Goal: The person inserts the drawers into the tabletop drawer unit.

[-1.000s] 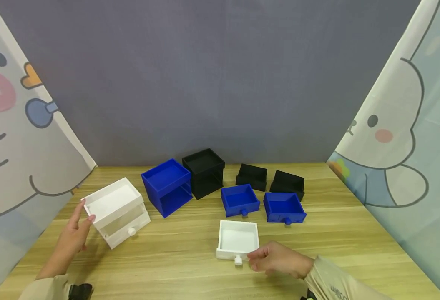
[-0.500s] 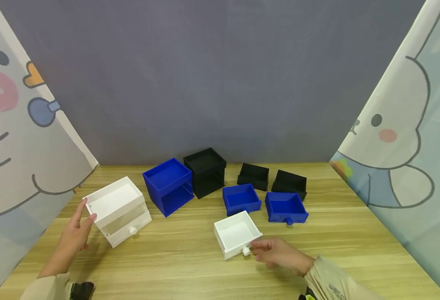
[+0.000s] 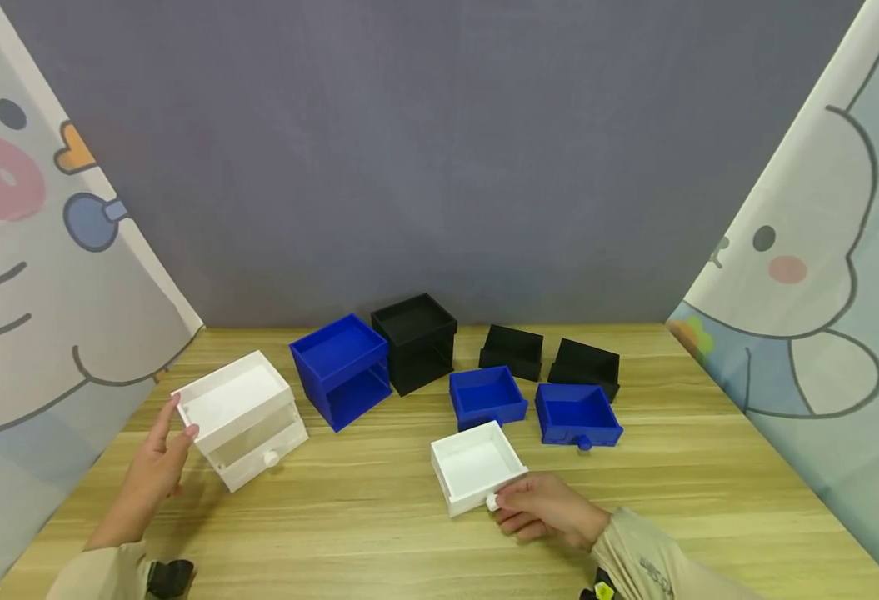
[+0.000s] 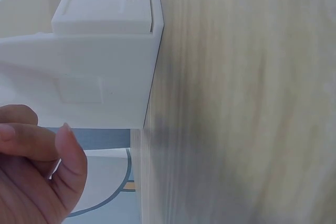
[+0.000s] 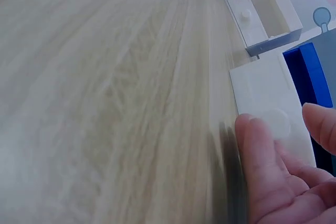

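A white cabinet shell [image 3: 247, 417] stands at the left, a knobbed drawer [image 3: 262, 462] in its lower slot and the upper slot empty. My left hand [image 3: 150, 475] touches its left top edge with index finger and thumb spread; lower fingers curl beside the side wall in the left wrist view. Near the table's middle lies a loose white drawer [image 3: 478, 467], turned at an angle. My right hand [image 3: 547, 510] holds it at its round knob [image 5: 275, 123], thumb and index finger on either side of the knob, other fingers curled below.
Behind stand a blue cabinet shell [image 3: 337, 367] and a black shell [image 3: 415, 342], side by side. Two blue drawers [image 3: 487, 396] lie just beyond the loose white drawer, with two black drawers [image 3: 511, 352] farther back. A grey curtain [image 3: 439, 167] borders the wooden table [image 3: 349, 542].
The loose white drawer has turned from facing straight front to an angle, its knob swinging right. My right fingers have closed in on the knob. The left hand stays at the white shell.
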Demonstrator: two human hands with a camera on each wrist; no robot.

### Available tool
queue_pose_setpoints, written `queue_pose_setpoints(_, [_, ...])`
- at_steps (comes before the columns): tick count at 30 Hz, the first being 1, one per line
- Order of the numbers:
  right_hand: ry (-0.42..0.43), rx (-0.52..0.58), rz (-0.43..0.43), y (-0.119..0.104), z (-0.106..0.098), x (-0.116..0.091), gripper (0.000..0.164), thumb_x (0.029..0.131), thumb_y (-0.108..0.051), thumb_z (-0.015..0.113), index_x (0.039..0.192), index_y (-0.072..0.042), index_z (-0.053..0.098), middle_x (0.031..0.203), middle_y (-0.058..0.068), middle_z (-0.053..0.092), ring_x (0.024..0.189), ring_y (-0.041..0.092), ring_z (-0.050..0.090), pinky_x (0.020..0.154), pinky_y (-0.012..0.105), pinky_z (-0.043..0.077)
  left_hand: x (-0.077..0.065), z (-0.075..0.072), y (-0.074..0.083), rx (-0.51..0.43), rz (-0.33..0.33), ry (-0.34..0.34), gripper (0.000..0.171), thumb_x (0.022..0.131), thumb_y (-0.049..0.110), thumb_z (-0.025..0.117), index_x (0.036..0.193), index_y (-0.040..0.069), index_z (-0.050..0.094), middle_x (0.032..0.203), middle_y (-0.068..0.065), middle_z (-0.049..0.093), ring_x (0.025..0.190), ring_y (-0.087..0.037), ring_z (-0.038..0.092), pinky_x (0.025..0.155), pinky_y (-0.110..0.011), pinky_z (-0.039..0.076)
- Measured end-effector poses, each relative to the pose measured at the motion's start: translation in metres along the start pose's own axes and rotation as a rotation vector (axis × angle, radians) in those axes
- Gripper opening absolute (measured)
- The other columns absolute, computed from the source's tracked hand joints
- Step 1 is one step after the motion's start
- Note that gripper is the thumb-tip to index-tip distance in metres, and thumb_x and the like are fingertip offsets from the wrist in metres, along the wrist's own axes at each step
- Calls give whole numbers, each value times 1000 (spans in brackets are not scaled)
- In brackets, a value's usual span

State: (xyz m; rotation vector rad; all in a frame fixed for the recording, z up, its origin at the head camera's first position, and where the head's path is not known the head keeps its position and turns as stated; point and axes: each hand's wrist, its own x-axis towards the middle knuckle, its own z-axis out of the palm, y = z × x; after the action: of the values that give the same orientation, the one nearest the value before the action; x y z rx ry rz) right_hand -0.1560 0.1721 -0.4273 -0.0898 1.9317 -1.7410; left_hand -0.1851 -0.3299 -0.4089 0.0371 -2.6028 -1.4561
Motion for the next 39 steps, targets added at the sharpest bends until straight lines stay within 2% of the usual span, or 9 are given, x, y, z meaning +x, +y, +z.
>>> queue_pose_setpoints(7, [-16,90,27,5,3,4,22,95,-12,58,105,7,58,76,5,67,64,9,64,56,20,52,1,3,1,-7,13,11,66,104,28,37,155,21,-4,51,10,30,42,-4,32,42,-27,41])
queue_pose_setpoints(15, [-4,116,55,6,7,7,23,97,-16,56,104,6,58,71,3,66,60,7,64,55,18,51,1,5,0,-16,8,15,65,104,27,37,155,22,-3,52,9,29,42,-4,32,42,-27,41])
queue_pose_setpoints(22, [-9,120,60,7,9,9,21,97,-16,57,101,4,60,70,2,66,60,7,64,55,18,51,1,1,1,71,-15,54,66,103,32,39,155,30,-1,54,7,28,43,-4,33,42,-27,41])
queue_pose_setpoints(34, [-8,147,41,10,11,12,16,97,-12,55,98,3,60,71,2,66,61,6,65,56,17,51,2,-4,3,159,-19,9,67,103,35,39,154,12,3,58,0,33,44,-8,35,42,-28,39])
queue_pose_setpoints(39, [-12,147,34,9,14,14,16,97,-10,55,100,5,60,72,3,67,63,7,66,58,17,51,2,-7,5,191,-4,5,67,103,35,39,153,11,3,68,-15,46,47,-10,38,43,-29,41])
